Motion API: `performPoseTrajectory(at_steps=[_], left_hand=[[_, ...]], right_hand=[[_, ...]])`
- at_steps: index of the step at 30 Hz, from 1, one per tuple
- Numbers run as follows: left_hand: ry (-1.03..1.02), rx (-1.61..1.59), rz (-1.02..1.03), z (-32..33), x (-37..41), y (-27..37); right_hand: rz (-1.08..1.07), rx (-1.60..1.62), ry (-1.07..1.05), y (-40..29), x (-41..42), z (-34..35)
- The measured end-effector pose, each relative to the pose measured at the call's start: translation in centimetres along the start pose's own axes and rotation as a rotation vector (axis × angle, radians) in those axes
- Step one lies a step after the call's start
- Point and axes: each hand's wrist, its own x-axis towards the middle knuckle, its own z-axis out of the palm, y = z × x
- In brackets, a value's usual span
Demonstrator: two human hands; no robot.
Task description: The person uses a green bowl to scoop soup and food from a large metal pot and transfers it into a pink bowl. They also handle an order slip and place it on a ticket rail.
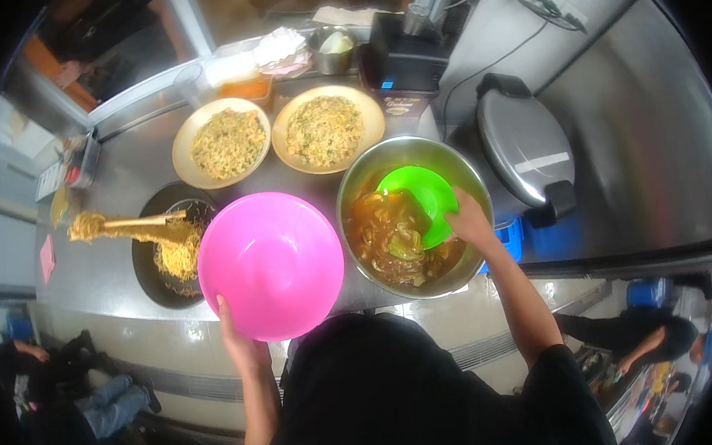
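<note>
My left hand (244, 345) grips the near left rim of a bright pink plastic bowl (272, 258), which looks empty inside. In my right hand (471, 218) is a small green plastic bowl (431, 199), tilted into a large steel pot (362, 173). Brown, saucy stew with leafy pieces (403, 238) fills the pot's lower part and touches the green bowl's edge. Left of the pink bowl, a dark pot (151, 265) contains yellow noodles (180, 254). Wooden chopsticks (142, 221) and a noodle-covered utensil (87, 228) lie across that pot's rim.
Two plates of fried rice (229, 141) (326, 129) stand behind the bowls on the steel counter (113, 158). A lidded rice cooker (528, 141) is at right, by a black printer (410, 54). Other people (638, 334) (98, 403) are in the kitchen behind me.
</note>
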Motion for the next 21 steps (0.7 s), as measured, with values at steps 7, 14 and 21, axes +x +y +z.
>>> performPoseTrajectory(at_steps=[7,14,21], left_hand=[[0.054,-0.001,0.082,1.9,-2.9,-1.6],[0.05,0.14,0.188,4.5,-2.1,-3.6],[-0.127,0.265,0.182,6.9,1.1,-5.9]], right_hand=[[0.001,0.235,-0.113,2.4,0.7,-3.1],[0.025,0.388,-0.204,1.1,-0.2,-6.7],[-0.119,0.427,-0.226,-3.5,-1.5,-11.3]])
